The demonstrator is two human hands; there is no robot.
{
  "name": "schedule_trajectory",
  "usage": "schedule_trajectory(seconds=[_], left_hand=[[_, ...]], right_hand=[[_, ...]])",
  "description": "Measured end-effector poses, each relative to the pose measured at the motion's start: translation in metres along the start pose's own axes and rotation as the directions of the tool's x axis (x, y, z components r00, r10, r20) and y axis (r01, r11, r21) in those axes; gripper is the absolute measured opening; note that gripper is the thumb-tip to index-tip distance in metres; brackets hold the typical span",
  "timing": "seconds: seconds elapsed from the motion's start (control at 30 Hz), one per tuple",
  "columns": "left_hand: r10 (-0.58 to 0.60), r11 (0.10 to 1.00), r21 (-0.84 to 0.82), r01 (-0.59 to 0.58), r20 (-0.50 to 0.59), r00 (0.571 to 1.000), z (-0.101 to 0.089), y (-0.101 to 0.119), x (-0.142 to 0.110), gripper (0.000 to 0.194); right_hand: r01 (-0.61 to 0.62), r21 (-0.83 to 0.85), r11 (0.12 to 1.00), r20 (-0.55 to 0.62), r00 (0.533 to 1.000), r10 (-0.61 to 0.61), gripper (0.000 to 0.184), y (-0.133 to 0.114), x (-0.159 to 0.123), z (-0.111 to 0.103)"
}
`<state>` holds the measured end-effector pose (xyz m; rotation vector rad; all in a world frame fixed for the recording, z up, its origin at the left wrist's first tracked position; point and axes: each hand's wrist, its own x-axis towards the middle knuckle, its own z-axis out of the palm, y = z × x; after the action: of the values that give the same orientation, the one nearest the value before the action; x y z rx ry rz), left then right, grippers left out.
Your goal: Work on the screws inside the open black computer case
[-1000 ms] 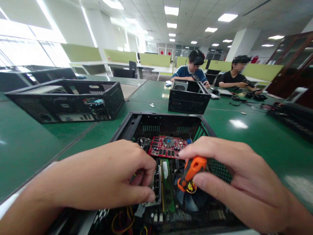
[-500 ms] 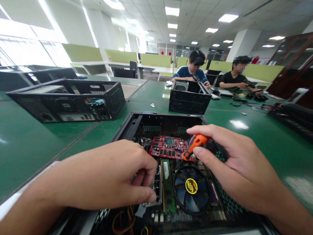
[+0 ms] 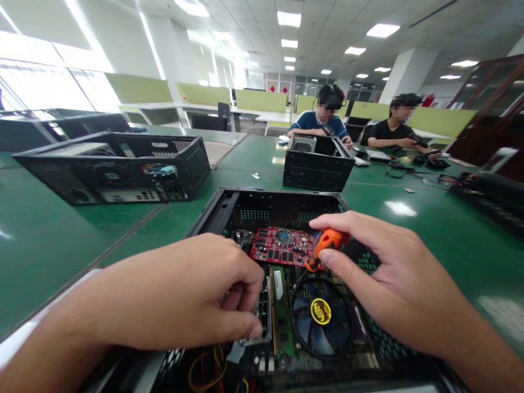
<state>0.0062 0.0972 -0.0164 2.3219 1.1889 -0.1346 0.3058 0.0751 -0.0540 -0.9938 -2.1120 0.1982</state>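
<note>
An open black computer case [image 3: 282, 196] lies in front of me. My right hand [image 3: 380, 267] pinches the orange and black handle of a screwdriver [image 3: 327, 243], which tilts down between the red graphics card [image 3: 272, 245] and the black cooling fan [image 3: 321, 316]. Its tip is hidden among the parts on the board. My left hand [image 3: 196, 295] is closed, fingers curled under, beside a metal frame [image 3: 265, 316]. The thumb lies against this frame, but what the fingers hold is hidden. Just right of the frame runs a green memory stick [image 3: 280, 305].
Yellow and red wires [image 3: 207, 371] loop at the case's near end. Another open case [image 3: 135, 169] sits at left and a smaller-looking one [image 3: 317, 164] ahead. Two people work across the green table [image 3: 241, 155]. Cables [image 3: 421, 177] lie to the right.
My right hand and the screwdriver handle have shifted slightly left, and the handle's tilt differs a little. The left hand stays in place by the metal frame.
</note>
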Motion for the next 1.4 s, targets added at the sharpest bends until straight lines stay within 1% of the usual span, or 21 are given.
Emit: schedule_trajectory(seconds=[0.13, 0.2, 0.3, 0.4, 0.47, 0.6, 0.63, 0.77, 0.87, 0.93, 1.03, 1.13, 1.2, 1.3, 1.4], left_hand=[[0.023, 1.0, -0.006, -0.024, -0.012, 1.0, 0.001, -0.003, -0.002, 0.021], [0.026, 1.0, -0.01, -0.026, -0.011, 1.0, 0.002, -0.004, -0.002, 0.02], [0.022, 1.0, -0.015, -0.023, -0.004, 1.0, 0.002, -0.003, -0.001, 0.018], [0.012, 1.0, -0.017, -0.012, 0.003, 1.0, 0.001, -0.001, 0.001, 0.019], [0.014, 1.0, -0.019, -0.014, 0.0, 1.0, 0.001, -0.001, 0.001, 0.02], [0.024, 1.0, -0.012, -0.024, -0.009, 1.0, 0.002, -0.002, 0.0, 0.02], [0.024, 1.0, -0.011, -0.024, -0.009, 1.0, 0.002, -0.002, 0.0, 0.02], [0.035, 0.999, -0.015, -0.036, -0.018, 0.999, 0.003, -0.004, -0.002, 0.021], [0.029, 0.999, -0.023, -0.03, -0.015, 0.999, 0.002, -0.004, 0.0, 0.022], [0.023, 1.0, -0.019, -0.023, -0.014, 1.0, 0.001, -0.003, 0.002, 0.021], [0.019, 1.0, 0.001, -0.019, -0.016, 1.0, 0.0, -0.002, 0.002, 0.02], [0.023, 1.0, 0.011, -0.023, -0.011, 1.0, 0.001, -0.002, 0.001, 0.019], [0.022, 1.0, 0.011, -0.022, -0.011, 1.0, 0.001, -0.002, 0.0, 0.02], [0.027, 1.0, 0.008, -0.027, -0.013, 1.0, 0.002, -0.002, 0.001, 0.021], [0.033, 0.999, 0.002, -0.033, -0.021, 0.999, 0.002, -0.002, 0.001, 0.021]], right_hand=[[-0.011, -0.01, 1.0, 0.012, 1.0, 0.011, 0.021, 0.001, 0.0, 0.0], [0.012, -0.005, 1.0, 0.015, 1.0, -0.012, 0.026, 0.003, -0.001, 0.0], [0.082, -0.007, 0.997, 0.021, 0.996, -0.082, 0.042, 0.004, -0.001, 0.001], [0.133, 0.006, 0.991, 0.048, 0.99, -0.133, 0.047, 0.005, -0.001, 0.001], [0.131, 0.021, 0.991, 0.056, 0.99, -0.132, 0.043, 0.005, -0.001, 0.001], [0.071, 0.014, 0.997, 0.061, 0.996, -0.072, 0.026, 0.004, 0.0, 0.0], [0.065, 0.012, 0.998, 0.061, 0.996, -0.065, 0.026, 0.004, 0.0, 0.0], [0.088, 0.016, 0.996, 0.049, 0.995, -0.088, 0.042, 0.004, 0.0, 0.002], [0.074, 0.069, 0.995, 0.028, 0.997, -0.076, 0.042, 0.002, -0.002, 0.0], [0.04, 0.156, 0.987, 0.014, 0.999, -0.042, 0.039, 0.001, -0.005, -0.005], [0.004, 0.288, 0.958, 0.058, 0.998, -0.022, 0.033, 0.002, -0.009, -0.014], [0.006, 0.339, 0.941, 0.162, 0.985, -0.065, 0.031, 0.003, -0.009, -0.018], [0.027, 0.363, 0.931, 0.203, 0.973, -0.108, 0.03, 0.004, -0.007, -0.019], [0.082, 0.391, 0.917, 0.197, 0.966, -0.17, 0.029, 0.003, -0.002, -0.017], [0.119, 0.38, 0.917, 0.189, 0.961, -0.203, 0.027, 0.002, 0.0, -0.016]])
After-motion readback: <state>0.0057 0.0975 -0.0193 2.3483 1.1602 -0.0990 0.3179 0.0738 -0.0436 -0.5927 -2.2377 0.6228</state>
